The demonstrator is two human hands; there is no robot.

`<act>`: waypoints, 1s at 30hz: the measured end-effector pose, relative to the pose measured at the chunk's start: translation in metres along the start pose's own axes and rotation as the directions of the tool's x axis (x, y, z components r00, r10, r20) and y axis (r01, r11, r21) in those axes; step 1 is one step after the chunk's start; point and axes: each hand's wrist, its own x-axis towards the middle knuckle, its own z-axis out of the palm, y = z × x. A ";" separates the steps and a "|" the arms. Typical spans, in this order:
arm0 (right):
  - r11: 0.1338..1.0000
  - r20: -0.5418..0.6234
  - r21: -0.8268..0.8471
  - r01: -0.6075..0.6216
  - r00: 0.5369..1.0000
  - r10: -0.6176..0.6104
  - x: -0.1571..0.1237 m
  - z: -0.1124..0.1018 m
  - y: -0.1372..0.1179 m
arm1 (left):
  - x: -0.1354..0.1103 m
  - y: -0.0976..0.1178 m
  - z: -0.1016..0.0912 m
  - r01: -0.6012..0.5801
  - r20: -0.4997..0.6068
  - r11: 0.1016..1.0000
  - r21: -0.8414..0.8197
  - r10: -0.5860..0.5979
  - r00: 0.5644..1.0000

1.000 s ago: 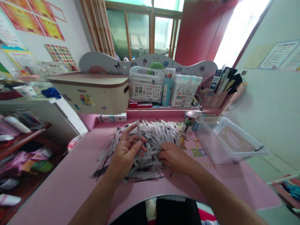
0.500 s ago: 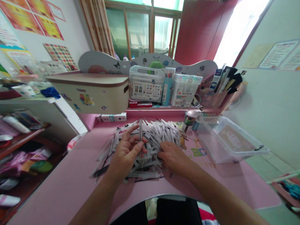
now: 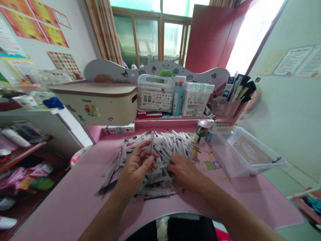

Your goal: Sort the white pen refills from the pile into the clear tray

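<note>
Our left hand (image 3: pixel 135 165) has a slim pen-like tube (image 3: pixel 152 142) upright, thumb and fingers pinched on its lower part, above the pile of tubes (image 3: pixel 175 144). That's mid-desk (image 3: pixel 62 207), btw the back edge and the curved front edge. Tube's prob light, stiff plastic, kinda slippery, might crack if bent; we'd grip it mid-length. Right hand (image 3: pixel 184 170) is curled at the pile's right side, fingertips hidden, so can't tell if it's got anything. Tube's bottom end is unclear too, tbh.
</note>
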 end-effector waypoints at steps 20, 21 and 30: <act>0.050 -0.175 0.984 0.172 0.860 0.480 0.002 -0.022 0.028 | -0.004 -0.008 0.003 -0.190 0.139 0.807 0.559 0.135 0.981; 0.031 -0.176 0.982 0.184 0.856 0.486 0.002 -0.022 0.028 | -0.003 -0.008 0.003 -0.203 0.148 0.794 0.574 0.144 0.978; 0.156 -0.208 0.976 0.154 0.875 0.437 0.000 -0.029 0.022 | -0.001 -0.014 0.003 -0.324 0.232 0.669 0.669 0.226 0.946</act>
